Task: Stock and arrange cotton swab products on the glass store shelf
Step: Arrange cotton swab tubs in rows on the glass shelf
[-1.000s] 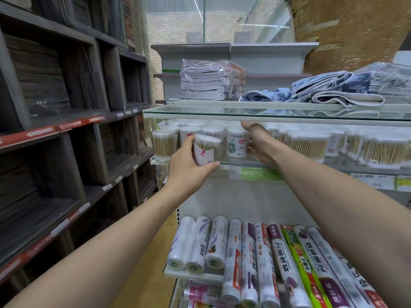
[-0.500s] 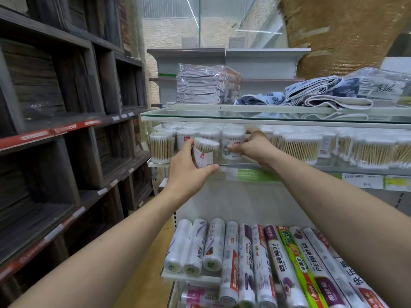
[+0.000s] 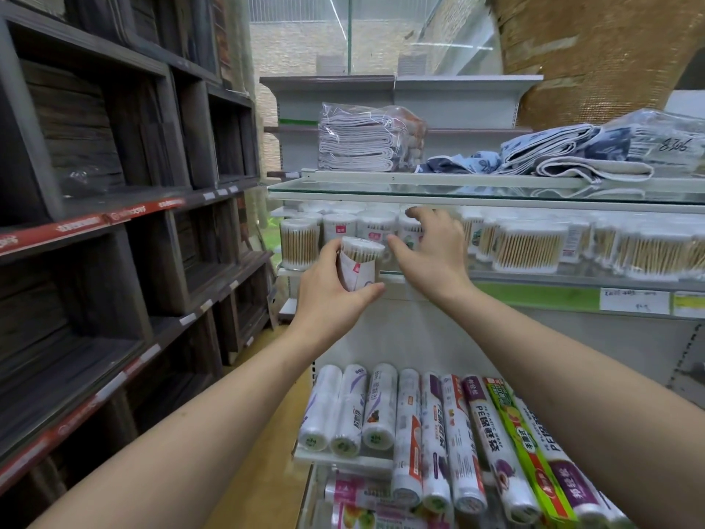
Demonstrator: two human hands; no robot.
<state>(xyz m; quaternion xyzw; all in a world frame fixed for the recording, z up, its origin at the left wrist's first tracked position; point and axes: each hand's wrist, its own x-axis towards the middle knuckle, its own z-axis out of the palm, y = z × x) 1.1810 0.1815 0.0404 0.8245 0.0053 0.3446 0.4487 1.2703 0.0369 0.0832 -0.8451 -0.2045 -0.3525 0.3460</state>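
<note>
- The right hand [image 3: 431,257] has been drawn back from the row of tubs since half a second ago; then it was closed around a tub on the shelf, now its fingers are spread and nothing is held, and it hovers just in front of the front row.
- The left hand [image 3: 335,295] is found much where it was, its grip still wrapped round the one cotton swab tub [image 3: 358,265].
- That tub is held tilted, its top leaning toward the shelf, with the thumb under its base and the fingers on its left side; it sits just before the shelf edge, beside the right hand's thumb.
- On the glass shelf [image 3: 534,278], four round tubs [image 3: 299,242] can be counted in the front row at the left; more are seen behind, too blurred for a count.
- To the right, at least three wider swab boxes [image 3: 528,248] are lined up; the far ones cannot be counted.
- Above, on the upper glass shelf [image 3: 419,192], one bagged stack of folded cloths [image 3: 362,143] is placed.
- Below, about ten rolls of plastic wrap [image 3: 438,433] are laid side by side.
</note>
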